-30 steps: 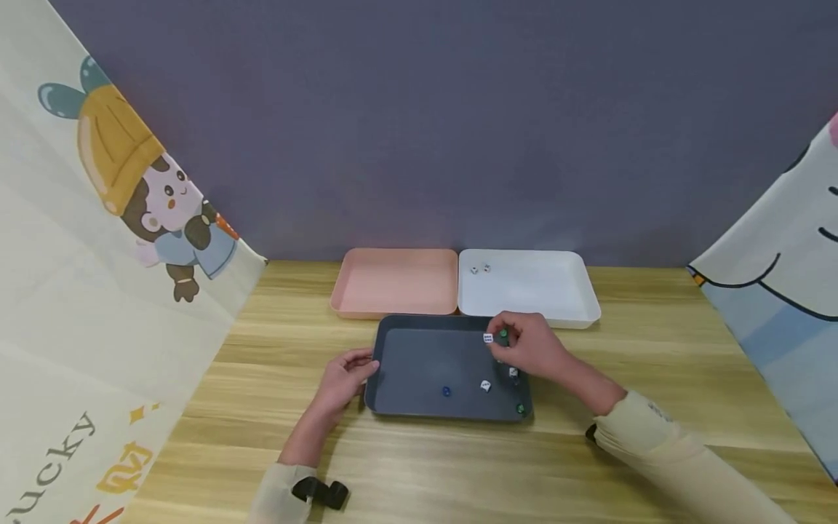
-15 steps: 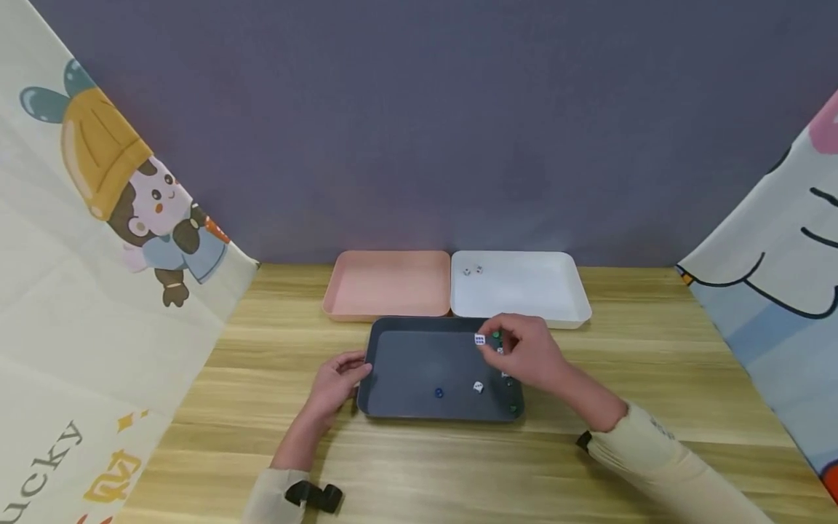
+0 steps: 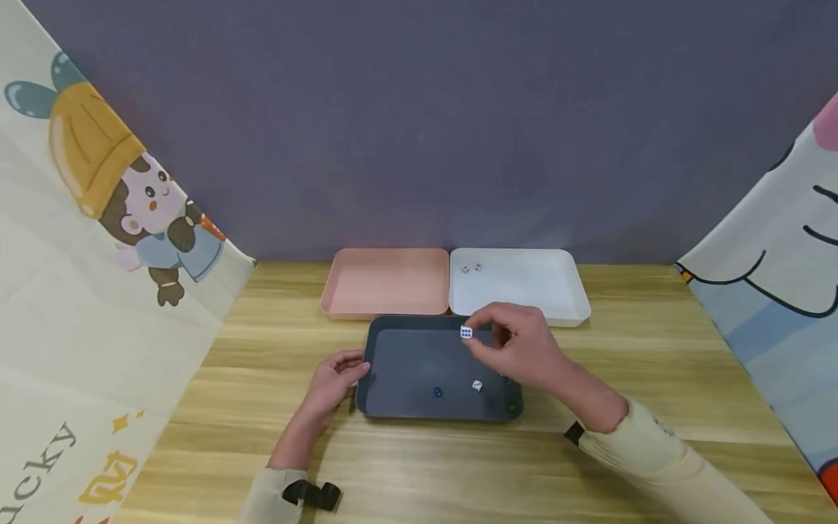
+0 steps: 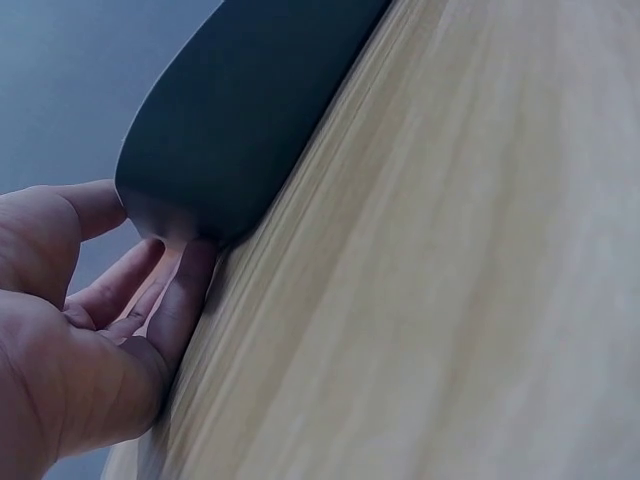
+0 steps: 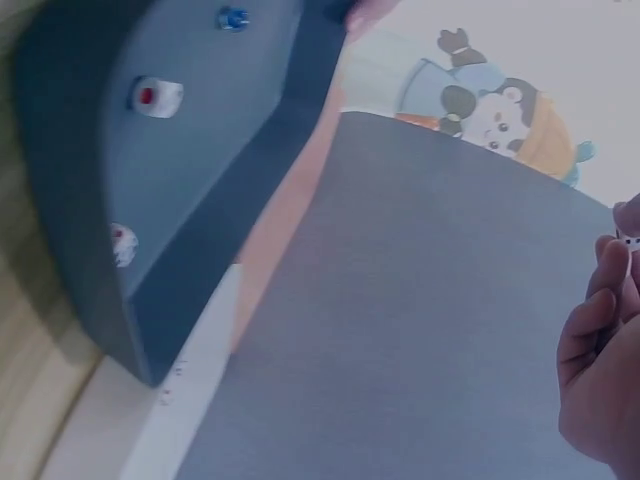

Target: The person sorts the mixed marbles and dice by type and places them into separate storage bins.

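Observation:
Between thumb and forefinger, my right hand [image 3: 524, 346] pinches a white die [image 3: 466, 332] with blue pips, held over the dark grey tray [image 3: 406, 342]. In the right wrist view, that die is mostly covered by fingers. At the tray's left end, my left hand [image 3: 332, 378] holds its edge; in the left wrist view, thumb and fingers [image 4: 185, 295] meet the tray's rim and outer wall. Inside the tray lie a blue die [image 3: 437, 392] and a white die [image 3: 477, 386], with a dark green one [image 3: 513, 408] at the right. My right hand partly covers other dice there.
Behind the dark tray stand a pink tray [image 3: 393, 284] on the left and a white tray [image 3: 543, 291] on the right, side by side. Two small white dice [image 3: 471, 268] lie in the white one. A grey backdrop [image 3: 419, 131] rises behind the wooden table [image 3: 419, 466].
My right hand has lifted the white die slightly, bringing it up and left over the tray. My left hand keeps its hold on the tray edge. The head view has shifted a little.

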{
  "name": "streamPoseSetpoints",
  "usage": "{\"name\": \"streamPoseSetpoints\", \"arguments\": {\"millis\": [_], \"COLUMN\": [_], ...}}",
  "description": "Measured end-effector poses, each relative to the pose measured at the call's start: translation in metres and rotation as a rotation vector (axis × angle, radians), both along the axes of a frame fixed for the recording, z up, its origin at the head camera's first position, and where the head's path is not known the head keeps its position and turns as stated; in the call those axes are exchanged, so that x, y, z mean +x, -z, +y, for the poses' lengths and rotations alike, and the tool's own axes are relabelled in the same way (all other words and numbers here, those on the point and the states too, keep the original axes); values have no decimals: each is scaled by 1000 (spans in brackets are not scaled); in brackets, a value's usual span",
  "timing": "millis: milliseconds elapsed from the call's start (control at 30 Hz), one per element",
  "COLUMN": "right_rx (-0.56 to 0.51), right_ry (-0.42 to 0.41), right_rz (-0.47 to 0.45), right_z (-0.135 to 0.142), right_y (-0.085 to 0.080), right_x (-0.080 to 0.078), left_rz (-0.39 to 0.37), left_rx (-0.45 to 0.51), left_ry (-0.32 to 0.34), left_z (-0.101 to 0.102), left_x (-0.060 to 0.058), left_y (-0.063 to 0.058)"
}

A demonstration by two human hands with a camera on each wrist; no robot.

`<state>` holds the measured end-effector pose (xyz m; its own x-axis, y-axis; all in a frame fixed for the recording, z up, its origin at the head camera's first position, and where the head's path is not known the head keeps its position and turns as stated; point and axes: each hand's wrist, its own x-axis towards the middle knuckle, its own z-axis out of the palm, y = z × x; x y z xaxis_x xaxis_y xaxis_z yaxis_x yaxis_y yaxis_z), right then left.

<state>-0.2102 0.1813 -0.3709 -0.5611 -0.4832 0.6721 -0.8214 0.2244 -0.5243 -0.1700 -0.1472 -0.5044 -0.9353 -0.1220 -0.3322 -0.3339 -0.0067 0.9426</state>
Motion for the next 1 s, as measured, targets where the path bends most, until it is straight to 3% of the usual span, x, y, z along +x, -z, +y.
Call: {"name": "streamPoseSetpoints", "arguments": {"millis": [200, 367, 500, 633, 1000], "right_rx": [17, 5, -3, 31, 180], "right_ry": [-8, -1, 28, 81, 185], "right_rz": [-7, -15, -100, -193, -499], "right_z": [-6, -10, -11, -13, -17], "right_y": [-13, -14, -14, -14, -13], "right_x": [4, 1, -8, -32, -125], "left_rz": [8, 8, 15, 17, 5], "left_rx": [17, 20, 17, 25, 12], "left_ry": [-13, -15, -7, 3, -10], "left_z": [0, 0, 0, 2, 2], "left_x": [-1, -1, -1, 0, 0], "left_y": [0, 2, 2, 2, -1]}}
